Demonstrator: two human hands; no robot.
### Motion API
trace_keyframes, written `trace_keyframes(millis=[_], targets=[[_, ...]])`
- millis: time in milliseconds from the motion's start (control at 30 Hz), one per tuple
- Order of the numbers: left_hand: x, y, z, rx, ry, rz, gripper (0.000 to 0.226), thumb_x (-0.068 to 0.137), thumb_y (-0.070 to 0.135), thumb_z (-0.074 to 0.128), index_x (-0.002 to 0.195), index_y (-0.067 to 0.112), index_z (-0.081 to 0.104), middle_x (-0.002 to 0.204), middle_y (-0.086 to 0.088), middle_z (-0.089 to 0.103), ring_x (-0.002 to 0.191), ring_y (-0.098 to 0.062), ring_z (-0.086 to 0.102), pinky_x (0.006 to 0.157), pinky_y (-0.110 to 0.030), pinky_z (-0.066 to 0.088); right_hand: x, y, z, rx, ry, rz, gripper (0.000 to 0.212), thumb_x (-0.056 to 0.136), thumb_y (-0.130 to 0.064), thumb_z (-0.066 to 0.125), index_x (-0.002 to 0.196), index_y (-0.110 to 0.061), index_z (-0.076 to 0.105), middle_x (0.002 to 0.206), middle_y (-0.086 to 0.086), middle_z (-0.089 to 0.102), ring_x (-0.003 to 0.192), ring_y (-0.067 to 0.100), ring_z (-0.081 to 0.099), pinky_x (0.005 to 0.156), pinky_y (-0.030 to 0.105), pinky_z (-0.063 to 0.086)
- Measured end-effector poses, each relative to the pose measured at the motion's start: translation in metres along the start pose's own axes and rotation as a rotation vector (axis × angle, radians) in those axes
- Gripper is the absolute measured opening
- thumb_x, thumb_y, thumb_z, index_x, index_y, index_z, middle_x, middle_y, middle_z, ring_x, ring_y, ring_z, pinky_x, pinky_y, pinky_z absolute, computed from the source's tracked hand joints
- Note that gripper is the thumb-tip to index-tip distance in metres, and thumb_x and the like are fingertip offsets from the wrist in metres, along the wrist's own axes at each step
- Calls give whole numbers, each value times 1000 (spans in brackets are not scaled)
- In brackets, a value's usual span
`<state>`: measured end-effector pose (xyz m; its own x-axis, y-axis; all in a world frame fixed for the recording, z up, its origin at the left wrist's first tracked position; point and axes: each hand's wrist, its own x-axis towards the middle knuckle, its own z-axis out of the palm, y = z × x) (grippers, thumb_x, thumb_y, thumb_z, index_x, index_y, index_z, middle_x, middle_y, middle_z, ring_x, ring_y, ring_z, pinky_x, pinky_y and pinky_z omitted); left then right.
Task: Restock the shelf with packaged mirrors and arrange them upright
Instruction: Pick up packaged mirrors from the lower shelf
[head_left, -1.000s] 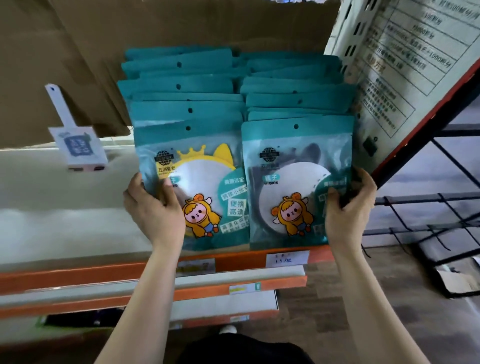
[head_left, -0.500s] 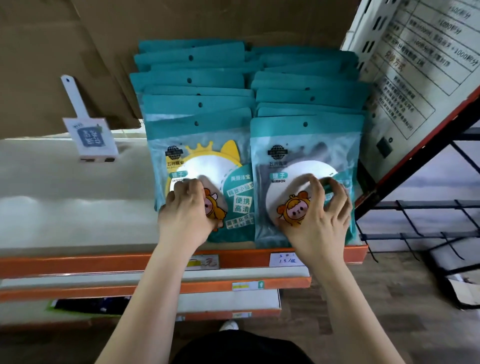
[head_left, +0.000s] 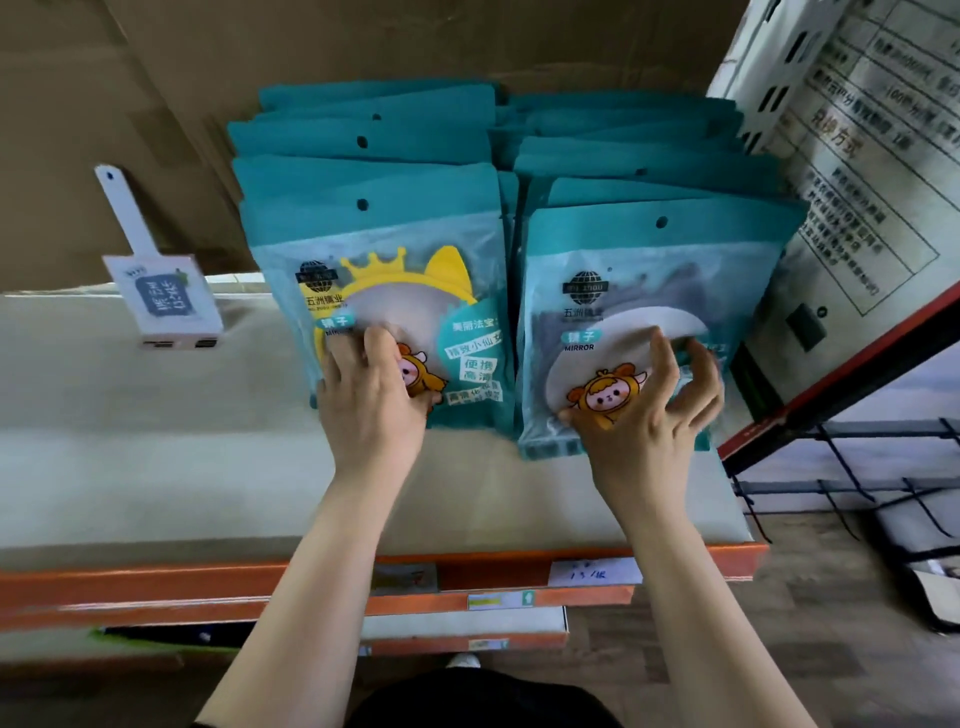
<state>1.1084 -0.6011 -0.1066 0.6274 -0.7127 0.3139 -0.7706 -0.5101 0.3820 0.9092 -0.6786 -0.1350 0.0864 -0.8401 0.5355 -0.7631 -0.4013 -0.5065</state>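
Head camera, looking down at a white shelf (head_left: 156, 441) with an orange front edge (head_left: 130, 582). Two bare forearms reach up from the bottom of the picture.

The left hand (head_left: 371, 395) lies against the face of the front left mirror pack (head_left: 395, 270), a teal pouch with a clear window that shows a yellow crown-topped mirror. Its fingers (head_left: 374, 340) are close together and slightly bent, their tips on the window. The thumb lies against the cartoon sticker. Nothing is clasped.

The right hand (head_left: 644, 415) lies against the front right mirror pack (head_left: 649, 280), which shows a grey mirror with a pale round face. Its fingers (head_left: 660, 358) are spread apart and gently curved, their tips touching the pouch. The thumb rests low beside the sticker. It wraps around nothing.

Beyond the fingertips of both hands, more teal packs (head_left: 374, 130) stand in two rows side by side, each leaning back on the one behind. Past them rises brown cardboard (head_left: 363, 41).

Left of the left hand's fingers, well apart from them, a small white box with a tall tab (head_left: 161, 296) sits on the shelf. Right of the right hand's fingers stands a printed notice (head_left: 872, 156). On the orange edge, beneath the right forearm, is a handwritten price label (head_left: 595, 571).
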Motion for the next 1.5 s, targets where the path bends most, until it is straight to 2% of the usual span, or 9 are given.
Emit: trace_keyframes(millis=[233, 433, 633, 733, 867, 1033, 1167, 1400, 1500], targets=[[14, 10, 12, 1, -19, 2, 68, 47, 23, 91, 96, 2, 49, 102, -24, 49, 93, -45, 53, 67, -47, 48, 14, 11, 11, -55, -5, 3, 111, 54, -36, 89, 141, -16, 23, 142, 27, 24, 127, 39, 24, 103, 57, 33], [6, 8, 5, -112, -8, 35, 45, 69, 24, 80, 95, 3, 50, 102, -19, 49, 90, -40, 54, 59, -36, 40, 15, 2, 9, -43, 16, 17, 107, 58, -31, 88, 141, -18, 22, 143, 30, 27, 127, 43, 27, 106, 57, 31], [-6, 2, -11, -150, 83, -9, 37, 79, 26, 72, 104, 6, 53, 104, -17, 54, 96, -40, 55, 65, -43, 48, -2, -6, 4, -8, -46, 30, 104, 61, -27, 86, 142, -20, 20, 146, 30, 24, 129, 48, 27, 107, 59, 28], [-15, -2, -14, -129, 22, 11, 47, 80, 28, 70, 121, 12, 53, 111, -18, 53, 102, -39, 53, 73, -44, 48, -13, -9, -2, -7, -68, 21, 102, 62, -28, 86, 141, -16, 24, 144, 31, 25, 128, 50, 29, 105, 60, 31], [-28, -7, -20, -93, -126, 37, 65, 86, 35, 63, 143, 24, 33, 130, -13, 45, 117, -33, 47, 88, -43, 46, -18, -15, -9, 10, -117, 11, 98, 64, -32, 83, 141, -19, 23, 143, 30, 26, 129, 46, 27, 106, 59, 29], [-46, -7, -29, -103, -158, 97, 72, 87, 35, 62, 147, 24, 24, 143, -12, 39, 127, -32, 44, 99, -42, 41, -29, -25, -26, 111, -138, -1, 77, 74, -25, 78, 136, -12, 36, 138, 23, 35, 122, 36, 31, 103, 50, 31], [-60, -9, -38, -100, -167, 91, 75, 88, 35, 60, 148, 23, 17, 145, -12, 38, 128, -30, 42, 101, -41, 38, -38, -35, -35, 167, -280, -34, 54, 83, -20, 70, 130, -5, 48, 130, 18, 48, 119, 37, 42, 99, 47, 38], [-90, -53, -62, -60, -138, -80, 74, 89, 35, 58, 149, 22, 16, 147, -16, 35, 135, -32, 35, 107, -40, 30, -53, -67, -30, 18, -685, -84, 67, 92, -40, 54, 147, -16, 24, 156, 13, 17, 142, 32, 15, 113, 44, 21], [-103, -81, -81, -46, -133, -210, 71, 91, 40, 54, 149, 26, 14, 150, -14, 29, 138, -33, 29, 110, -43, 26, -59, -89, -22, -24, -782, -130, 71, 91, -44, 53, 148, -18, 20, 156, 13, 16, 142, 32, 15, 113, 47, 21]])
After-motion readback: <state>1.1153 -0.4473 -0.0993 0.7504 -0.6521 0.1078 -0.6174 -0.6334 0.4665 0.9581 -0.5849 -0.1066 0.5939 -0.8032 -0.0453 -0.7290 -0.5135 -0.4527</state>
